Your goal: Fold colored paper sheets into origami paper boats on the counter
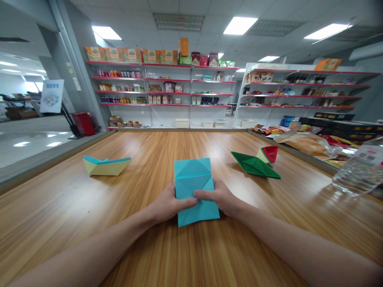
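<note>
A folded sheet of light blue origami paper [193, 181] is held up in front of me over the table, with crossing creases and a horizontal fold near its top. My left hand [170, 202] grips its left edge, thumb lying across the front and fingers mostly hidden behind. On the right edge, my right hand [224, 197] grips it the same way. Both thumbs press on the paper's middle and their tips nearly meet.
On the wooden table [143, 247], a yellow and blue paper boat [107, 166] stands at left. To the right lie a green folded paper piece [255, 164] and a red and cream one [268, 154]. A clear plastic bottle [360, 169] and snack packets [308, 144] are farther right.
</note>
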Demonstrator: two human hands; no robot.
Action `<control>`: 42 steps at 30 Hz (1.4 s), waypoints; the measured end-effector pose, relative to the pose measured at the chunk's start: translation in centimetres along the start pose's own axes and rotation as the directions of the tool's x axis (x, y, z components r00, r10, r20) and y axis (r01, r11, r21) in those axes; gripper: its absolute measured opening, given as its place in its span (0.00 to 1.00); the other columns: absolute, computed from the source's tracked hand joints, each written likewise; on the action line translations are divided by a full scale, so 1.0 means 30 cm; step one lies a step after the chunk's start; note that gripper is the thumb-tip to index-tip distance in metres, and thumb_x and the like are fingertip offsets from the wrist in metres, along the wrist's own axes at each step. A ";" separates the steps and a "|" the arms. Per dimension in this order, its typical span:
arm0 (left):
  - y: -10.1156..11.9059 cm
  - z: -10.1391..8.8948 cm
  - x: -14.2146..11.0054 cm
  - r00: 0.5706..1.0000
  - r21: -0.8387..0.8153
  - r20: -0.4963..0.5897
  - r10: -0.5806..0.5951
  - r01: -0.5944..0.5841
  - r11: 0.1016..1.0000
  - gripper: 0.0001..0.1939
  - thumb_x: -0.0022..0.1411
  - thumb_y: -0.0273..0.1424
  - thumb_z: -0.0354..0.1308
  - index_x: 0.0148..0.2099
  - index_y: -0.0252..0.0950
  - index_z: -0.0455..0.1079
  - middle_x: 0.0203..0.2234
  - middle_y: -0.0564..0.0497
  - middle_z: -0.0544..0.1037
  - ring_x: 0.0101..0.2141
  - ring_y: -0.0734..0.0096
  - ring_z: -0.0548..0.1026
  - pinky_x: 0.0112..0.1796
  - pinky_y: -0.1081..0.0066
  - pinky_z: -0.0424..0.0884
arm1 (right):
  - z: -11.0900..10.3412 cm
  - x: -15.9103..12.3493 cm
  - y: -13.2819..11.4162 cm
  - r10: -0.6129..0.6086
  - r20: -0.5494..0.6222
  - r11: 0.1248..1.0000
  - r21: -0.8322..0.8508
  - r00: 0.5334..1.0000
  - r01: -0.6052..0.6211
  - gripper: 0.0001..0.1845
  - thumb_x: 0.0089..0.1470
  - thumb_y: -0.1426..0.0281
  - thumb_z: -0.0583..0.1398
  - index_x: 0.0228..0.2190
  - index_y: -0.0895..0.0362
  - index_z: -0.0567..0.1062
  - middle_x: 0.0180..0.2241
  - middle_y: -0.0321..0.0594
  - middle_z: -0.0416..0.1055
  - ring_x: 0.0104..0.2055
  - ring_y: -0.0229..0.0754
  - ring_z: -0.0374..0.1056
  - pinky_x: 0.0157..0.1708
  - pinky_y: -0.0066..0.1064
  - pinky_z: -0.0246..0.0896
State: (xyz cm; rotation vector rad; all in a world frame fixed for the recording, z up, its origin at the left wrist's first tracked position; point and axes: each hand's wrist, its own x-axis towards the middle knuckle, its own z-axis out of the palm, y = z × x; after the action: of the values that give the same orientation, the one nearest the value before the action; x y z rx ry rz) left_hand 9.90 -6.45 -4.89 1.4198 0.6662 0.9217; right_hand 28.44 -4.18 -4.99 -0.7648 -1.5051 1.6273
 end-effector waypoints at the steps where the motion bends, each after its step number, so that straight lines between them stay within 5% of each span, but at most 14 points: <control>1: 0.000 -0.001 0.000 1.000 0.003 0.010 0.004 -0.004 1.000 0.24 0.52 0.34 0.65 0.51 0.32 0.68 0.45 0.42 0.76 0.46 0.54 0.73 0.45 0.59 0.71 | -0.001 0.001 0.001 -0.008 -0.002 1.000 -0.009 1.000 0.007 0.19 0.40 0.66 0.69 0.36 0.60 0.77 0.38 0.46 0.76 0.37 0.48 0.73 0.39 0.42 0.68; 15: 0.004 -0.011 -0.006 0.998 0.016 0.007 -0.067 0.067 0.998 0.26 0.49 0.30 0.66 0.51 0.31 0.67 0.43 0.42 0.77 0.42 0.56 0.75 0.43 0.60 0.72 | 0.008 0.002 0.000 -0.035 -0.014 0.991 0.132 0.999 0.036 0.17 0.44 0.64 0.67 0.35 0.61 0.77 0.35 0.46 0.77 0.35 0.46 0.73 0.39 0.39 0.68; 20: 0.019 0.007 -0.002 0.999 0.085 0.007 -0.041 0.040 0.996 0.23 0.52 0.33 0.64 0.49 0.32 0.67 0.42 0.43 0.77 0.43 0.59 0.75 0.42 0.64 0.73 | 0.005 0.017 0.007 -0.005 -0.156 0.984 0.176 0.988 0.033 0.19 0.48 0.57 0.64 0.32 0.63 0.77 0.30 0.47 0.77 0.30 0.46 0.73 0.33 0.39 0.70; 25: 0.011 0.025 0.014 0.984 0.227 -0.162 -0.070 0.106 0.968 0.17 0.58 0.42 0.57 0.36 0.30 0.67 0.22 0.46 0.77 0.21 0.66 0.77 0.19 0.75 0.70 | -0.006 0.038 0.010 -0.025 -0.336 0.962 0.248 0.942 0.114 0.18 0.46 0.57 0.65 0.31 0.60 0.76 0.31 0.46 0.77 0.34 0.51 0.73 0.36 0.43 0.70; 29: -0.004 0.026 0.022 0.969 0.216 -0.220 -0.115 0.163 0.963 0.18 0.60 0.44 0.53 0.31 0.31 0.63 0.18 0.48 0.75 0.15 0.69 0.75 0.11 0.81 0.62 | -0.015 0.051 0.012 -0.021 -0.434 0.955 0.257 0.900 0.147 0.17 0.44 0.58 0.66 0.31 0.59 0.75 0.32 0.46 0.77 0.38 0.53 0.73 0.38 0.45 0.69; 42: 0.003 0.018 0.013 0.972 0.203 -0.226 -0.059 0.106 0.973 0.20 0.60 0.46 0.52 0.32 0.32 0.63 0.12 0.54 0.71 0.10 0.75 0.69 0.09 0.82 0.59 | -0.006 0.031 -0.001 -0.042 -0.259 0.987 0.141 0.965 0.081 0.23 0.33 0.69 0.72 0.36 0.58 0.77 0.37 0.44 0.77 0.37 0.49 0.73 0.41 0.42 0.68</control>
State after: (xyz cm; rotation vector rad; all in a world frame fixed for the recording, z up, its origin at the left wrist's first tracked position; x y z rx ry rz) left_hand 10.55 -6.43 -4.72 1.4790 1.0088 0.9708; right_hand 28.10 -3.30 -4.92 -0.8014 -1.1981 1.5127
